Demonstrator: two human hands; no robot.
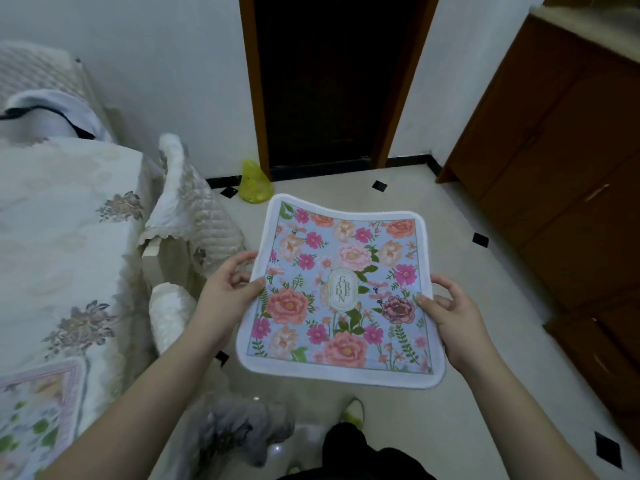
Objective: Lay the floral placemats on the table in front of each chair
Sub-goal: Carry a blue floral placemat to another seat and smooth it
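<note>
Both hands grip one floral placemat (pixel 341 292) in mid-air above the floor, right of the desk (pixel 69 237): left hand (pixel 230 289) pinching its left edge, right hand (pixel 450 313) its right, long axis running away from the person, print up.

white walls (pixel 156 64) | dark doorway (pixel 332 81) – wood-framed | cream tiled floor (pixel 433 209) | brown cabinets (pixel 561 150) – right

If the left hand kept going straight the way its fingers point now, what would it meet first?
The left hand points right, across the placemat it already pinches at the edge. Carried on, it would probably meet the right hand gripping the opposite edge, though depth is hard to judge.
</note>
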